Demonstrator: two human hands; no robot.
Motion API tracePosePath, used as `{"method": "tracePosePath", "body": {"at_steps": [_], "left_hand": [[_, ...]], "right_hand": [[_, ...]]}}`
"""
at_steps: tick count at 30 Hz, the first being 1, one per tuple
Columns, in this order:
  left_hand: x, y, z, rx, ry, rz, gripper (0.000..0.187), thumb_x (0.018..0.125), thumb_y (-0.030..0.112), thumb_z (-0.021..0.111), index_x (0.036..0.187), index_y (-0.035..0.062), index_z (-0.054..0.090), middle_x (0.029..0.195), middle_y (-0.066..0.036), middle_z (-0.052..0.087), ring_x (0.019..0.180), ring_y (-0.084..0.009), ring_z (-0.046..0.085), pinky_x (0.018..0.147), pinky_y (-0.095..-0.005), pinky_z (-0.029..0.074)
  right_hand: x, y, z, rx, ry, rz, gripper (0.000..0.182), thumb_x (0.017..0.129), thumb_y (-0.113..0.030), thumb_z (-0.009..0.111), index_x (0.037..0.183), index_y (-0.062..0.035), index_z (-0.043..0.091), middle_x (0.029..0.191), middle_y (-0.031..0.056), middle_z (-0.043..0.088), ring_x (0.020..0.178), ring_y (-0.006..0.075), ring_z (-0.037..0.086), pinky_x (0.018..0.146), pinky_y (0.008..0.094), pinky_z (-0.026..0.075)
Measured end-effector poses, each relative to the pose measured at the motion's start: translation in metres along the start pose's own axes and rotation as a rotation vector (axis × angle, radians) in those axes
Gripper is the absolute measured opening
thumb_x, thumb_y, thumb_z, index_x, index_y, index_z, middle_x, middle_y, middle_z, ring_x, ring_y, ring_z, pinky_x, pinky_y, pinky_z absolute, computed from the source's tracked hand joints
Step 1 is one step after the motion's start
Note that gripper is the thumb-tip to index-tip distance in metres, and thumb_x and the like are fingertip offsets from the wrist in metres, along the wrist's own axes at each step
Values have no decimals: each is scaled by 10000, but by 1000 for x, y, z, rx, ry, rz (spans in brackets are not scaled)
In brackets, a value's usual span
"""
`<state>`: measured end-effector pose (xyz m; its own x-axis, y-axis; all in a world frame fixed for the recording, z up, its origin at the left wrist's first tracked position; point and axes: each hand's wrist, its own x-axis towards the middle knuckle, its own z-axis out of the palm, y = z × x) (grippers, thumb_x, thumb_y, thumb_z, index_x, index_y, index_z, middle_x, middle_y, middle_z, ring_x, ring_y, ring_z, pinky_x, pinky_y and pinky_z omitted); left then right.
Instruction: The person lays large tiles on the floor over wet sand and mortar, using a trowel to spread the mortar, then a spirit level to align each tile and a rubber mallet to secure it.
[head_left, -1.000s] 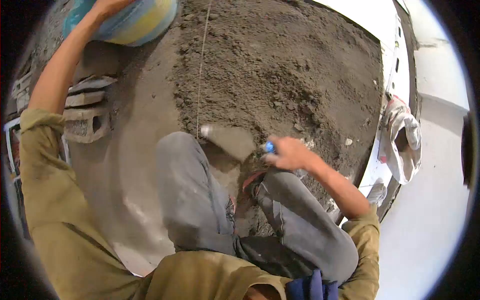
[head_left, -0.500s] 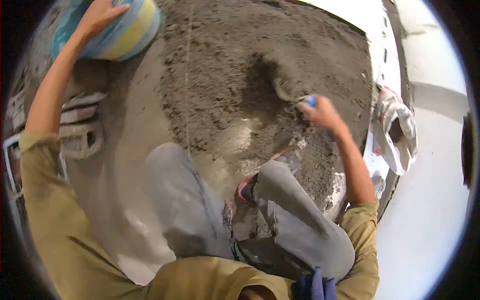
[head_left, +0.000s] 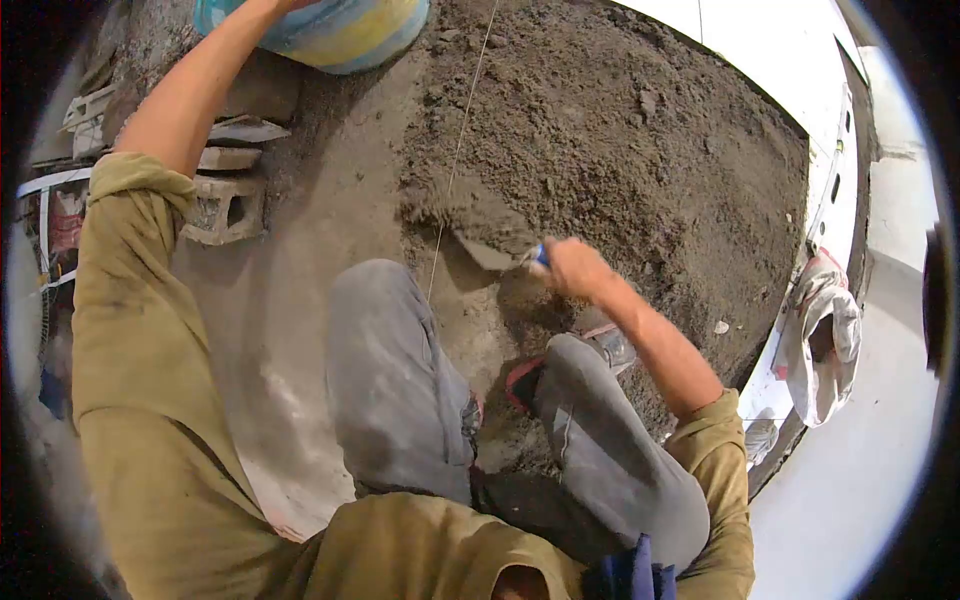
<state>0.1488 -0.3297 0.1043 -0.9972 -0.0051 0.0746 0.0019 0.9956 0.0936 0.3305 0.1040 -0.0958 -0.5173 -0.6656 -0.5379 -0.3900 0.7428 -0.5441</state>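
Observation:
My right hand (head_left: 575,268) is closed round the blue handle of a trowel (head_left: 485,252). Its blade points left, with grey mortar on it, just above the mortar bed (head_left: 600,130) and beside a taut string (head_left: 462,140). At the top left edge, my left hand (head_left: 292,4) is at a blue and yellow bucket (head_left: 350,35); its fingers are mostly cut off by the frame, so its grip is hidden.
White tiles (head_left: 745,35) border the mortar at the upper right. A crumpled white sack (head_left: 825,345) lies at the right, near a white wall. Concrete blocks (head_left: 225,210) stand at the left. My bent legs and shoes are below the trowel.
The view has shifted, so the bucket and blocks appear further right. My right hand has brought the trowel left towards the string, and mortar now shows on its blade.

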Motion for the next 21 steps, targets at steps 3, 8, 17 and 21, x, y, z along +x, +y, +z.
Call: {"method": "tracePosePath", "body": {"at_steps": [3,8,17,21], "left_hand": [[3,-6,5,-5,10,11,497,700,399,714,656,-73,566,572,-263,447,481,-296,510,514,-453,398],[-2,1,1,-75,68,87,509,705,419,711,649,-63,560,568,-249,458,484,-304,473,529,-454,392],[19,-41,23,-23,-132,157,613,855,564,579,905,-39,675,747,-160,670,713,-286,662,704,-405,482],[15,-30,13,-65,-148,161,611,860,549,593,883,-56,670,739,-144,667,704,-250,653,690,-390,477]], "right_hand": [[-5,13,-43,29,77,41,442,888,-422,602,910,18,639,861,285,660,826,447,655,758,504,527],[-38,30,-71,200,155,190,446,860,-410,615,919,32,623,844,293,652,820,453,649,753,501,516],[-75,61,4,92,116,215,455,850,-456,600,913,-5,614,788,259,647,773,438,638,690,516,510],[-112,48,-27,55,155,285,448,829,-456,622,903,-14,611,754,238,653,748,429,652,690,500,529]]}}
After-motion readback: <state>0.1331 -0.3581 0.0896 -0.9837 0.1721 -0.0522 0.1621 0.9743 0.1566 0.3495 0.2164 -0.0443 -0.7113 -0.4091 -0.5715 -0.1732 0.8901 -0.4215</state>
